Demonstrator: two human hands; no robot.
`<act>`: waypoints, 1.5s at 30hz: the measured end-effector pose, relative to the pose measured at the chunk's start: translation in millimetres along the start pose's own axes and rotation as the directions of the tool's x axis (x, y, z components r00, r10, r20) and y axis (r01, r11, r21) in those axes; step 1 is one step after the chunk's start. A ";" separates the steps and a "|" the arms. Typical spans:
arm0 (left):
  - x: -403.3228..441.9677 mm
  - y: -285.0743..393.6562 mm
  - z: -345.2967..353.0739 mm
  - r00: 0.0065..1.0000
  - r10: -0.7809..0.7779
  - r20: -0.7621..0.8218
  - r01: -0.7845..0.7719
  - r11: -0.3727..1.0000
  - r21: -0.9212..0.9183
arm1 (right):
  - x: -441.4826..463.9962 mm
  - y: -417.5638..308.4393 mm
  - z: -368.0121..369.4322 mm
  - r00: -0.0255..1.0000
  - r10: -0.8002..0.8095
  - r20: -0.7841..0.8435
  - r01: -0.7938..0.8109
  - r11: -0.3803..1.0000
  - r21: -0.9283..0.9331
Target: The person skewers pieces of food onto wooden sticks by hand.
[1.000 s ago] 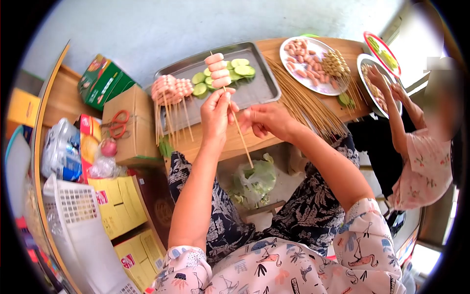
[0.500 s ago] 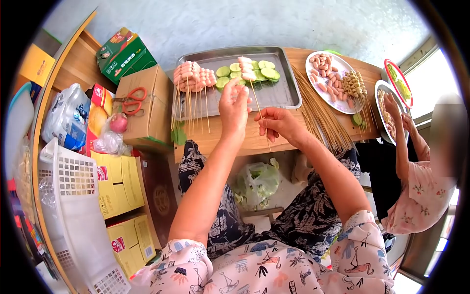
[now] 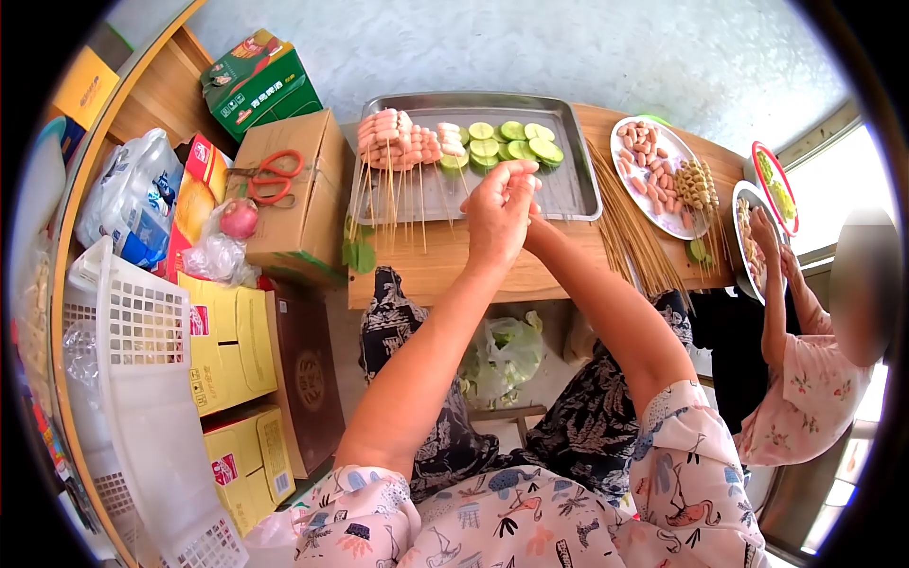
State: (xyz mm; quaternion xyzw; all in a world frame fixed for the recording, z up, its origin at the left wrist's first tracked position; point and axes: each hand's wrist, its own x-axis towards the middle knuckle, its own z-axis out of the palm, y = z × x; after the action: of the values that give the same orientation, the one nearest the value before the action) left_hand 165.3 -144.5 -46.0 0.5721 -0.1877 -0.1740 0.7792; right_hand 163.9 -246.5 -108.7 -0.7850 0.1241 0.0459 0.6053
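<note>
My left hand (image 3: 499, 210) is over the near edge of the metal tray (image 3: 559, 204), its fingers bent and pressed together; whatever they hold is hidden. Right behind it, my right hand (image 3: 533, 204) is mostly covered, so its fingers cannot be made out. On the tray's left lies a stack of skewers with pink sausage pieces (image 3: 402, 142), their sticks pointing towards me. One pink skewer (image 3: 451, 139) rests at the stack's right side, apart from my hands. Green slices (image 3: 516, 142) lie beside it. Bare bamboo sticks (image 3: 630, 232) spread right of the tray.
A white plate (image 3: 653, 225) holds sausage pieces and brown skewered food. At the right, a co-worker's hands (image 3: 772, 241) are over a bowl (image 3: 741, 204). Red scissors (image 3: 275, 178) lie on a cardboard box (image 3: 312, 218) at left. A plastic bag (image 3: 507, 364) is below the table.
The pink skewer has left my hands and now lies by the stack on the tray. My hands have come together, the right one moving behind the left. The view has shifted slightly.
</note>
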 end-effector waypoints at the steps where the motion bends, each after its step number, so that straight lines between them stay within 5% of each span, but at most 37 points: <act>1: 0.6 -0.5 -0.8 1.000 0.004 0.000 -0.004 1.000 0.004 | 5.6 0.6 3.3 1.000 0.002 0.002 -0.001 1.000 -0.025; 23: -0.2 -3.6 18.3 0.993 -0.024 0.117 0.030 0.998 -0.047 | 28.0 6.5 18.1 0.993 0.083 0.079 -0.029 0.851 -0.524; 27: 1.3 -5.6 21.4 0.989 -0.047 0.138 0.061 0.992 -0.106 | 28.8 -15.9 38.5 0.936 0.243 -0.255 -0.350 0.568 -0.745; 30: 2.7 -4.2 24.6 0.990 -0.061 0.126 0.073 0.993 -0.098 | 34.5 -8.9 37.6 0.912 0.219 -0.346 -0.408 0.561 -0.720; 32: 3.3 -4.2 26.7 0.990 -0.057 0.127 0.071 0.992 -0.102 | 35.3 -0.5 30.8 0.981 0.148 -0.122 -0.189 0.858 -0.478; 36: 6.1 -7.5 26.9 0.991 -0.019 0.130 0.030 0.996 -0.082 | 34.5 18.3 17.8 0.985 0.135 -0.105 -0.170 0.846 -0.506; 39: 7.7 -7.2 27.5 0.993 -0.085 0.085 0.095 0.987 -0.127 | 46.4 59.1 -16.6 0.988 -0.060 0.142 0.133 0.799 -0.587; 40: 10.2 -11.7 25.8 0.995 -0.042 0.090 0.053 0.991 -0.126 | 71.8 90.7 -26.9 0.997 -0.073 0.035 0.073 0.997 0.014; 43: 9.8 -9.6 21.8 0.995 -0.051 0.088 0.062 0.989 -0.131 | -4.0 18.2 -86.1 0.988 0.077 -0.133 -0.111 0.955 -0.274; 45: 9.6 -8.1 19.5 0.996 -0.036 0.077 0.044 0.992 -0.114 | -36.9 26.2 -138.3 0.981 0.039 -0.192 -0.098 0.946 -0.309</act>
State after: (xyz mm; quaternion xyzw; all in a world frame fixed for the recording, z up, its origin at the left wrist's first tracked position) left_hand 163.6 -167.6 -47.5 0.5227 -0.1947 -0.2214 0.7999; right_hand 110.9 -380.5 -88.7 -0.8681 0.1977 0.0140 0.4552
